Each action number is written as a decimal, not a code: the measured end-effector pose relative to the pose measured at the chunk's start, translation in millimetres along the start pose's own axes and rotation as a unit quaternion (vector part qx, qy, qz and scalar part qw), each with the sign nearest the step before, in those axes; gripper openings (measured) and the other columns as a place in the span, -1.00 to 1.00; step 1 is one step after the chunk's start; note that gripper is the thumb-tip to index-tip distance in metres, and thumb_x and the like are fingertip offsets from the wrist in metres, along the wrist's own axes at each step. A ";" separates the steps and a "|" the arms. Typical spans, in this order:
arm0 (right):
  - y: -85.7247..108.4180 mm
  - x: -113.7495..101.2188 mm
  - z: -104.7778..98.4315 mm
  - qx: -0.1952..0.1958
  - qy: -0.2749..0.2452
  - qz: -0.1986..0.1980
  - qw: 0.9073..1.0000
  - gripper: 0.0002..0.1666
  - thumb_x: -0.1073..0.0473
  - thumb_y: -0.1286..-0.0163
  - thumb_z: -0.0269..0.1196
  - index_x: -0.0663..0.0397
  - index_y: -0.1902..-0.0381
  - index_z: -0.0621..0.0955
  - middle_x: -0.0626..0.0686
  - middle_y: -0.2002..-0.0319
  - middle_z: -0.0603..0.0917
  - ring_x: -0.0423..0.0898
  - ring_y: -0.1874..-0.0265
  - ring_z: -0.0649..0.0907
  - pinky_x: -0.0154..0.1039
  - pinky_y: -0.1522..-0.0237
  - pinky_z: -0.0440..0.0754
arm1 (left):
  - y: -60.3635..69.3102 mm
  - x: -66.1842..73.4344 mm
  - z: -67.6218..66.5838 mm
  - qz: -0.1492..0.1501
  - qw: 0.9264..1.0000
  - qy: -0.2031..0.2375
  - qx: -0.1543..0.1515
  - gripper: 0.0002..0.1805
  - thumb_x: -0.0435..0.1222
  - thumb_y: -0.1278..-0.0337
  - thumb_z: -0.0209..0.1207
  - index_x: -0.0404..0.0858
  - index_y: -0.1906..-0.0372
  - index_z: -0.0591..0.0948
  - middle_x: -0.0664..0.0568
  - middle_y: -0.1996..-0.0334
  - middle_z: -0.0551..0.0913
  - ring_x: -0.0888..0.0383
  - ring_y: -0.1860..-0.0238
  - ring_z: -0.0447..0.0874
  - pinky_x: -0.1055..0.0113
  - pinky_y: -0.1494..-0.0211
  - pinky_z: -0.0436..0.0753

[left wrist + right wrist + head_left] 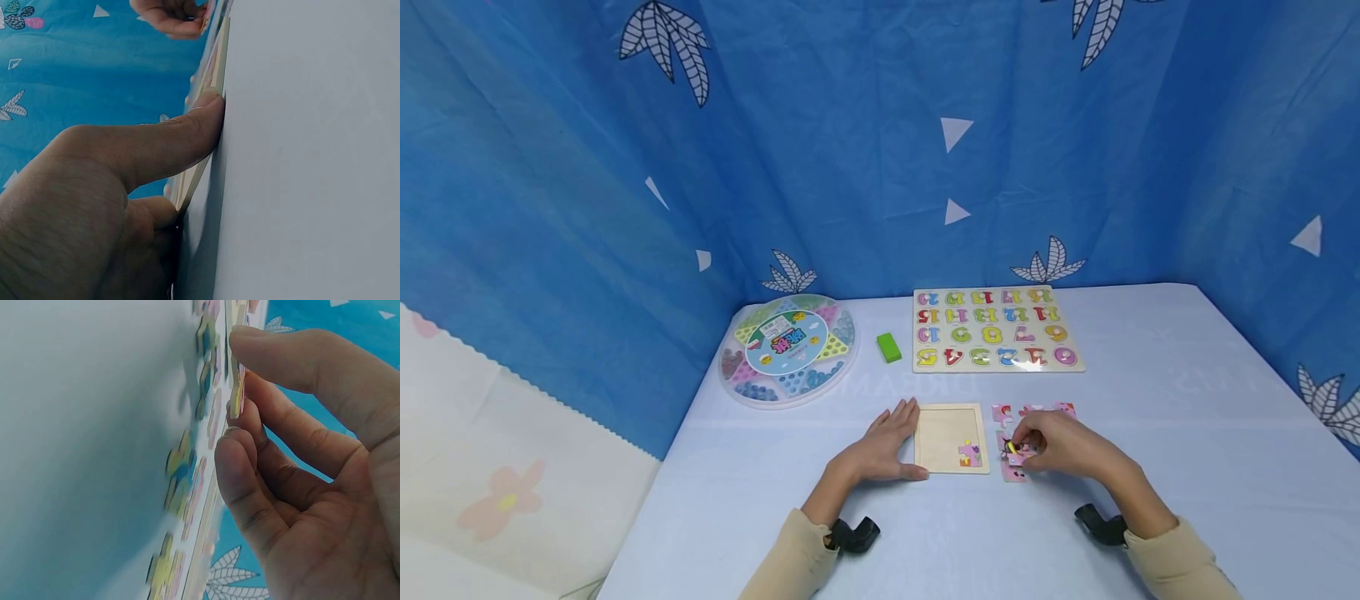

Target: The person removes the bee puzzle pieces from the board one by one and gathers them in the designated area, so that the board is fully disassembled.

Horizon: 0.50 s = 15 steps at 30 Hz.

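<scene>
A square wooden puzzle tray (936,435) lies flat on the white cloth, with a small joined patch of pink and yellow puzzle (973,455) in its near right corner. My left hand (886,446) rests along the tray's left side, fingers spread and thumb at the near left corner; the left wrist view shows the thumb (203,122) pressing the tray's edge. Right of the tray, my right hand (1066,443) pinches a puzzle piece (237,394) between thumb and fingers, above several loose puzzle pieces (1002,413). Some of these are hidden under that hand.
Behind the tray lies a wooden number board (992,329). A green block (889,347) sits left of it. Farther left is a round game box (790,350) with colored beads under its clear cover. Blue curtain (880,167) hangs along the table's back and sides.
</scene>
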State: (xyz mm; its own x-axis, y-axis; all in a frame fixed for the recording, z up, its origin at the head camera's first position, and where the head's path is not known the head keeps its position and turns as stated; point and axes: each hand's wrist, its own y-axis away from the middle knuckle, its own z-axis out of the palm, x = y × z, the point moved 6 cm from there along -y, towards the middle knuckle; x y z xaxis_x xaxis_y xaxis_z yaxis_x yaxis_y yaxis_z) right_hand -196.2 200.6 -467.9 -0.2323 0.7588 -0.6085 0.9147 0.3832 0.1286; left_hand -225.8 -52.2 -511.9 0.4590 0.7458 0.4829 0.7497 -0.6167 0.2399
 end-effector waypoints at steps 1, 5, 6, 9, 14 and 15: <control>1.7 1.8 -0.7 0.000 0.000 0.003 1.000 -0.70 0.24 0.04 0.53 0.00 0.32 0.68 -0.13 0.42 0.57 -0.20 0.44 0.46 -0.42 0.44 0.49 | -0.2 -0.2 0.4 0.000 1.000 0.000 0.000 0.18 0.24 -0.01 0.21 -0.27 -0.56 -0.09 -0.03 -0.59 -0.15 0.06 -0.61 -0.27 0.04 -0.62 -0.12; 8.8 7.6 -3.3 -0.002 0.003 0.004 1.000 -0.69 0.24 0.05 0.54 0.02 0.32 0.68 -0.12 0.41 0.58 -0.20 0.44 0.46 -0.42 0.44 0.49 | -0.9 -0.3 1.4 0.000 1.000 0.002 0.000 0.18 0.24 -0.02 0.21 -0.27 -0.56 -0.09 -0.03 -0.59 -0.16 0.06 -0.61 -0.27 0.03 -0.62 -0.12; 10.7 9.1 -4.0 -0.002 0.004 0.007 1.000 -0.70 0.24 0.05 0.54 0.02 0.32 0.68 -0.12 0.41 0.58 -0.20 0.44 0.46 -0.42 0.44 0.49 | -1.0 -0.2 1.5 0.001 1.000 0.002 -0.001 0.18 0.24 -0.02 0.21 -0.27 -0.56 -0.10 -0.03 -0.59 -0.16 0.06 -0.61 -0.28 0.03 -0.62 -0.12; 15.9 13.7 -5.9 -0.003 0.007 0.015 1.000 -0.69 0.25 0.06 0.53 0.02 0.32 0.68 -0.12 0.42 0.57 -0.20 0.43 0.45 -0.42 0.45 0.47 | -0.9 0.4 1.5 0.003 1.000 0.003 -0.002 0.18 0.23 -0.02 0.21 -0.27 -0.56 -0.09 -0.03 -0.59 -0.15 0.06 -0.61 -0.27 0.03 -0.62 -0.12; 22.1 21.2 -7.0 -0.009 0.003 0.031 0.999 -0.67 0.24 0.06 0.54 0.02 0.30 0.67 -0.10 0.42 0.55 -0.18 0.41 0.45 -0.42 0.44 0.46 | -0.6 -0.5 1.6 -0.003 1.000 -0.004 -0.002 0.18 0.23 -0.02 0.22 -0.26 -0.56 -0.09 -0.02 -0.60 -0.15 0.07 -0.61 -0.27 0.04 -0.62 -0.12; 23.2 22.6 -7.1 -0.009 0.003 0.031 0.999 -0.67 0.24 0.06 0.54 0.03 0.29 0.67 -0.10 0.42 0.55 -0.18 0.41 0.45 -0.41 0.45 0.45 | -0.6 -0.7 1.7 -0.005 1.000 -0.003 -0.002 0.18 0.23 -0.02 0.22 -0.26 -0.56 -0.09 -0.01 -0.60 -0.15 0.07 -0.61 -0.27 0.05 -0.63 -0.13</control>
State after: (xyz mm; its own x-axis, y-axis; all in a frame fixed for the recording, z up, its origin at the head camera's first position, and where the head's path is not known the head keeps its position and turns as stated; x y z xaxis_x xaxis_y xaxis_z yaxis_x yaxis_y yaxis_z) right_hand -182.6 230.4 -473.1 -0.1771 0.7842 -0.5947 0.9213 0.3447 0.1802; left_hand -225.7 -51.9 -513.9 0.4540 0.7532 0.4761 0.7525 -0.6102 0.2477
